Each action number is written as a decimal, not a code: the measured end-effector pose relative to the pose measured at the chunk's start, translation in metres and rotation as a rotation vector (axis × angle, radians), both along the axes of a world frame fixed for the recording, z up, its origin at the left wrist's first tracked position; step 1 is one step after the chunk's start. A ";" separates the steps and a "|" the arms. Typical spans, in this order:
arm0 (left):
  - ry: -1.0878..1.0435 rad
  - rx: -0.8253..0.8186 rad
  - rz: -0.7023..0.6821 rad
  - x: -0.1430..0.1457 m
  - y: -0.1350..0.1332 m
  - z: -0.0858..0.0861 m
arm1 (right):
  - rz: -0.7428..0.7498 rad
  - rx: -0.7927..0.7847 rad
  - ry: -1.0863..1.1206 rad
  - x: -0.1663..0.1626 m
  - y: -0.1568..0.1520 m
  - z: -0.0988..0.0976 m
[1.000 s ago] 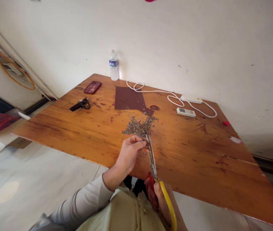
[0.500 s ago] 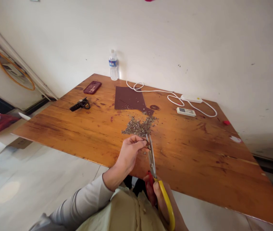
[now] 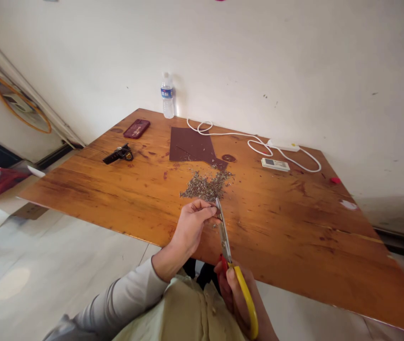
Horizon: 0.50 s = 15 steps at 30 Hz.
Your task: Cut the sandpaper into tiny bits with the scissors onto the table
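My right hand (image 3: 235, 289) grips a pair of scissors (image 3: 224, 232) with one yellow and one red handle. The blades point away from me and lie closed together. Just left of the blades, my left hand (image 3: 194, 221) is pinched, thumb against fingers. Whatever it holds is too small and too covered to name. Beyond the blade tips, a heap of small grey-brown clippings (image 3: 204, 185) is spread on the wooden table (image 3: 294, 237). Some clippings reach the dark brown sheet (image 3: 191, 143) behind the heap.
Toward the wall stand a water bottle (image 3: 167, 97), a dark red phone (image 3: 137, 128) and a black clip-like object (image 3: 118, 154). A white power strip (image 3: 283, 145) with its looped cable and a white remote-like device (image 3: 275, 164) lie at the right. A red cap-like piece (image 3: 335, 180) rests near the right edge.
The scissor blades, slightly apart before, have come together beside my left fingertips. My left hand has stayed in place, and the heap looks the same.
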<state>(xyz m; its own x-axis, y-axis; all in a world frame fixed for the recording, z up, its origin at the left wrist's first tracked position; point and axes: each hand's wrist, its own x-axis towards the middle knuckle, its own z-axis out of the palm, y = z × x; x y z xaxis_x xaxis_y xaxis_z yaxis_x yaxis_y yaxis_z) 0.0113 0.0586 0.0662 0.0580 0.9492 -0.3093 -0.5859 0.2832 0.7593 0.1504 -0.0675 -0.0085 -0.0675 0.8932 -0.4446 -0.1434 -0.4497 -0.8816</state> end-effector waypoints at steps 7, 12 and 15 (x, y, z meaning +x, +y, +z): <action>0.018 0.014 -0.005 0.000 0.001 -0.003 | 0.005 0.063 -0.064 0.000 0.002 -0.005; 0.021 0.008 0.000 0.001 0.001 -0.002 | -0.044 -0.014 -0.055 -0.001 -0.001 -0.007; 0.022 0.001 0.003 0.001 0.000 -0.001 | -0.048 -0.004 0.008 -0.002 -0.002 -0.005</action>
<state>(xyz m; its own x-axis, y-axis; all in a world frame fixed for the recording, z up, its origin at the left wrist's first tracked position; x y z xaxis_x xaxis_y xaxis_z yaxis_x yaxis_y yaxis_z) 0.0119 0.0590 0.0650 0.0481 0.9497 -0.3095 -0.5697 0.2806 0.7725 0.1486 -0.0691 -0.0132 -0.0283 0.8937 -0.4479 -0.1722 -0.4457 -0.8785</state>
